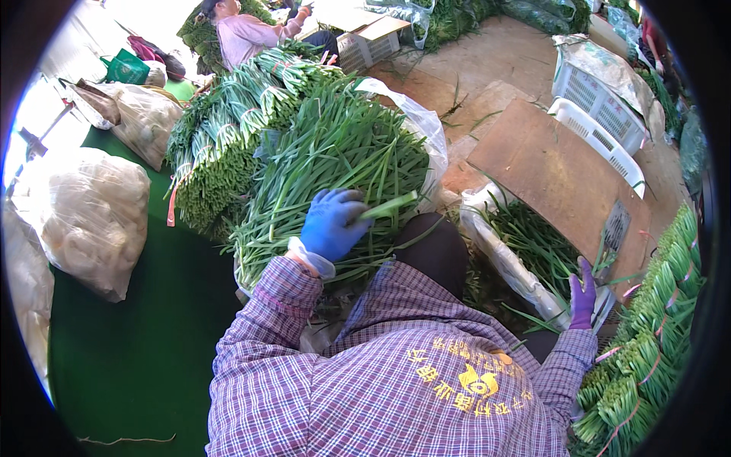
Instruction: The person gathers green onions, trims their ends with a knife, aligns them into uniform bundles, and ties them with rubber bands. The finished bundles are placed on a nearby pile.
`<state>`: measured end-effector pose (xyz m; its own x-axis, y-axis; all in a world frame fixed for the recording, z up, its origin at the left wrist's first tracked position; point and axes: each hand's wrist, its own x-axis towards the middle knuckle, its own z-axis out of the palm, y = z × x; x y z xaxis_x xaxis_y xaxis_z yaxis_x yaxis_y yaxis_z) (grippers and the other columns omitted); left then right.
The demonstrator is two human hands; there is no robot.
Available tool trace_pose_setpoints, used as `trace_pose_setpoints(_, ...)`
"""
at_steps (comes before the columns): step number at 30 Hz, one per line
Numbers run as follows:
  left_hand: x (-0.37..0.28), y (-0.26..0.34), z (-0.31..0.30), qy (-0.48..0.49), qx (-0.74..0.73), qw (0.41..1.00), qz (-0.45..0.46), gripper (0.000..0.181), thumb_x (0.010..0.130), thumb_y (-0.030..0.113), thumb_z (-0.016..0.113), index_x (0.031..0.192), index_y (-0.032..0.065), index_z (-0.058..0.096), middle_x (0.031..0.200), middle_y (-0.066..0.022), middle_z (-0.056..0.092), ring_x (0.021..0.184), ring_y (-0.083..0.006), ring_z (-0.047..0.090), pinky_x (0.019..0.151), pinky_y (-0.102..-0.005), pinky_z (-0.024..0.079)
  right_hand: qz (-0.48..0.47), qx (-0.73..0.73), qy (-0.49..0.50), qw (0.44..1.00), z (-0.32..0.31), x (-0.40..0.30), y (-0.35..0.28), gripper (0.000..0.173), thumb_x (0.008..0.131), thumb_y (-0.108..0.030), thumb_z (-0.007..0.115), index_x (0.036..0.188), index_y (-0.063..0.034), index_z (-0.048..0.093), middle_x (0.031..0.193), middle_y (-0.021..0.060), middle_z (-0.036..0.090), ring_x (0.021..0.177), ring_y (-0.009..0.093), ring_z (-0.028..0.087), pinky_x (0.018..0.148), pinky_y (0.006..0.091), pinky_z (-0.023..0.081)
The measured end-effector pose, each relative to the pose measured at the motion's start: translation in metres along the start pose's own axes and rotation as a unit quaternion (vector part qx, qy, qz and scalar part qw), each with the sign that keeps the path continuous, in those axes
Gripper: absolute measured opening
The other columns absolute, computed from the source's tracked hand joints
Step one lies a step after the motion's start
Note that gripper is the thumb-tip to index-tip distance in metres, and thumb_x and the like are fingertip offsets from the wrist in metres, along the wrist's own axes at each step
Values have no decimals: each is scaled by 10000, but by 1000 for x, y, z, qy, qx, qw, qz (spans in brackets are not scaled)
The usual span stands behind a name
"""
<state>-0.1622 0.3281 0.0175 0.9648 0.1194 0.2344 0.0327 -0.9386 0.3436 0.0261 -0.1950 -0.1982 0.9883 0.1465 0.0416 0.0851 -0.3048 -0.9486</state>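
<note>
My left hand (336,224), in a blue glove, is closed around a small bunch of flat green stalks (394,205), their pale cut ends pointing right. Beneath it spreads a large heap of loose, long green leaves, probably garlic chives (337,148), partly wrapped in a clear plastic bag (431,123). My right hand (582,297), gloved in purple, has its fingers apart at the near right corner of a plastic-lined container (502,251). Loose leaves (531,234) lie inside that container, some close to the right fingers. A brown board (559,165) covers its far side.
Tied bundles of greens (228,137) are stacked left of the heap; more bundles (645,343) stand at far right. Stuffed plastic bags (91,211) rest on green cloth (131,354). White crates (599,97) stand beyond the board. Another person (251,34) sits at the top.
</note>
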Motion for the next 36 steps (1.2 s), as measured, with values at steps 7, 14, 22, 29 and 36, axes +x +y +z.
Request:
trace_pose_setpoints(7,53,2,-14,115,26,992,-41,282,879,270,557,1028,44,639,940,-136,641,869,-317,618,780,-375,483,31,-6,-8,999,7,0,-2,460,850,-8,561,1301,-86,520,1279,26,543,1094,130,508,946,264,400)
trace_pose_setpoints(14,94,-14,53,-49,374,910,-172,596,717,505,651,1168,119,592,1403,-109,384,1307,-338,311,1065,-581,193,66,24,-11,998,14,-4,-13,396,866,-52,564,1262,-81,556,963,-6,571,749,50,499,652,183,429)
trace_pose_setpoints(22,95,-29,18,85,63,989,-107,265,733,254,697,940,88,706,979,-56,667,977,-224,609,903,-402,435,143,25,15,989,10,-9,-33,365,865,-74,575,1229,-95,586,893,-18,568,670,44,487,595,196,418)
trace_pose_setpoints(29,84,-9,-57,203,-341,906,-148,253,870,136,640,1090,11,651,862,-24,676,731,-62,582,673,-210,475,131,22,5,991,13,-4,-28,359,868,-86,570,1226,-109,591,859,-19,570,662,48,490,592,201,424)
trace_pose_setpoints(36,90,81,-119,238,-466,852,-6,231,922,136,552,1086,-11,621,923,-108,683,755,-124,647,679,-240,532,129,39,30,990,10,-8,-25,362,868,-90,570,1228,-125,590,803,-26,548,626,44,470,555,193,405)
